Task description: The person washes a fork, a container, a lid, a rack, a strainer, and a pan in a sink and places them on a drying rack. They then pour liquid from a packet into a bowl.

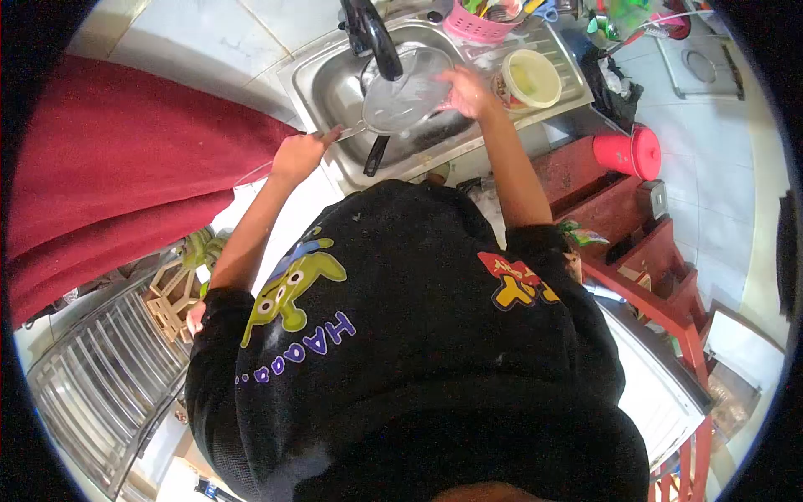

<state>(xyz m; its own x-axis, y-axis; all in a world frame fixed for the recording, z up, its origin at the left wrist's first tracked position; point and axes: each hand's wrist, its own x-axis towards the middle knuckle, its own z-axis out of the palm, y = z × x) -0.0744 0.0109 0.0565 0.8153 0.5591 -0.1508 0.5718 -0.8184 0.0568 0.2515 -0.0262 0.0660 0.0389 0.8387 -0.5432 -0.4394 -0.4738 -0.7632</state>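
A round mesh strainer (405, 94) is held over the sink (333, 75), beneath the black faucet (374, 38). My left hand (299, 156) is closed round the strainer's thin handle, to the left of the bowl. At the right side of the bowl, my right hand (465, 92) grips the rim with its fingers. Below the strainer, a black handle (376, 156) sticks out over the sink's front edge; the item it belongs to is mostly hidden.
On the drainboard stand a pale round tub (533, 79) and a pink basket (478, 23) of utensils. A red curtain (142, 159) hangs at the left, above a metal dish rack (104, 381). A red lidded canister (629, 154) stands on red steps (619, 217) at the right.
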